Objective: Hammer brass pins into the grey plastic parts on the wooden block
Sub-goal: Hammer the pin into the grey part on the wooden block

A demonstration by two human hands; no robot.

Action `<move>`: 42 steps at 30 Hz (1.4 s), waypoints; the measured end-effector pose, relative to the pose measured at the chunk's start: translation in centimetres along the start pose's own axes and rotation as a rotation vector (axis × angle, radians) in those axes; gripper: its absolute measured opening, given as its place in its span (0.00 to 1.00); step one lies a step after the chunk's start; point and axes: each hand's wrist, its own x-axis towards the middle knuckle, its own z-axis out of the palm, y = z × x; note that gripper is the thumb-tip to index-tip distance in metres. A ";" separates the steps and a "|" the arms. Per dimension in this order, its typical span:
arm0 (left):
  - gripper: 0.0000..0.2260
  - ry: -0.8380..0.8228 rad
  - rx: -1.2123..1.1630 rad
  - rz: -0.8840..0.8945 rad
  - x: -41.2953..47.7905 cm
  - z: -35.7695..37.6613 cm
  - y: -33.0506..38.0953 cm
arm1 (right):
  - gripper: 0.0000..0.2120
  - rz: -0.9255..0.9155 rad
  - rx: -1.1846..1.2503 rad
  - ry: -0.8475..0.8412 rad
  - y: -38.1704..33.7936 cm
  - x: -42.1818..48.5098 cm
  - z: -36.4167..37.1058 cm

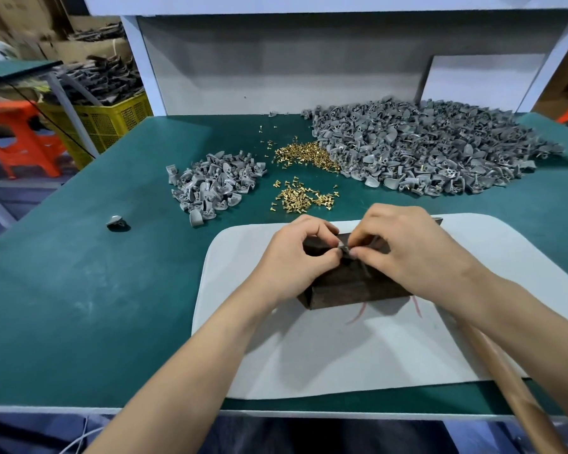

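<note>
Soft, even light fell from overhead on the green counter (79, 290), bright and flat. Faint, soft-edged shadows lay on the white mat (309, 362) beside the wooden block (351, 290). The wide lens bowed the counter's front edge and leaned the shelf posts (141, 67) outward. The yellow crate (112, 126) at far left sat dimmer and slightly smeared; the wooden handle (518, 398) at lower right looked blurred.

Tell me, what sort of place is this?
Probably a small factory's assembly bench: heaps of identical grey plastic parts and brass pins lie on a green worktable, and a yellow crate piled with dark pieces stands behind.
</note>
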 end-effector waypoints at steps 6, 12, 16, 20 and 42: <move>0.09 -0.006 -0.008 -0.012 0.0 0.0 0.0 | 0.05 -0.011 0.017 0.065 0.2 -0.1 0.8; 0.08 0.003 -0.006 -0.021 0.0 0.1 -0.1 | 0.01 0.026 0.163 0.101 0.9 0.3 0.8; 0.07 0.004 -0.006 -0.019 0.0 0.0 -0.1 | 0.01 0.010 0.171 0.113 0.9 0.2 0.9; 0.07 0.004 -0.007 -0.018 0.0 0.1 0.0 | 0.02 -0.002 0.102 0.143 0.7 -0.1 1.0; 0.07 0.001 0.008 -0.017 0.0 0.0 0.2 | 0.04 -0.076 -0.112 -0.068 -0.1 0.9 -0.3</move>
